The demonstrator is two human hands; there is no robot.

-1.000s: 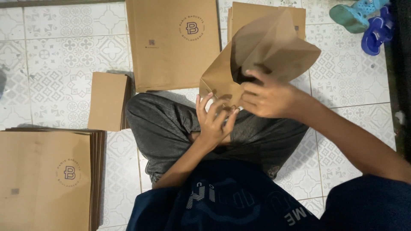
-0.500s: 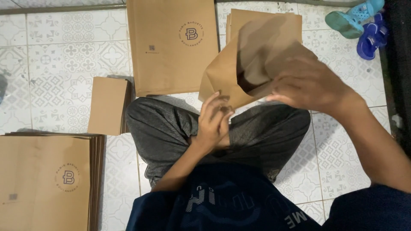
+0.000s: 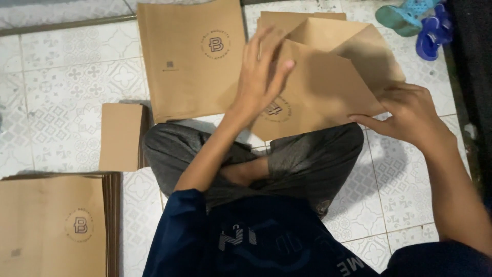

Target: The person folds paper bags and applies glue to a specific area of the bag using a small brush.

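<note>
I sit cross-legged on a tiled floor with a brown paper bag (image 3: 328,82) held flat over my knees, a round printed mark on its face. My left hand (image 3: 261,72) lies open on the bag's upper left part, fingers spread and pressing it down. My right hand (image 3: 410,115) pinches the bag's lower right edge between thumb and fingers. The bag's top flap (image 3: 353,38) stands folded up behind it.
A flat pile of the same brown bags (image 3: 192,56) lies ahead on the floor, another stack (image 3: 54,225) at my lower left. A small stack of brown card pieces (image 3: 120,136) sits by my left knee. Blue and teal sandals (image 3: 417,23) lie at the top right.
The bag was open and bulging, with my right hand inside it. Now it lies flattened; my left hand has moved up onto it and my right hand has come out to grip its edge.
</note>
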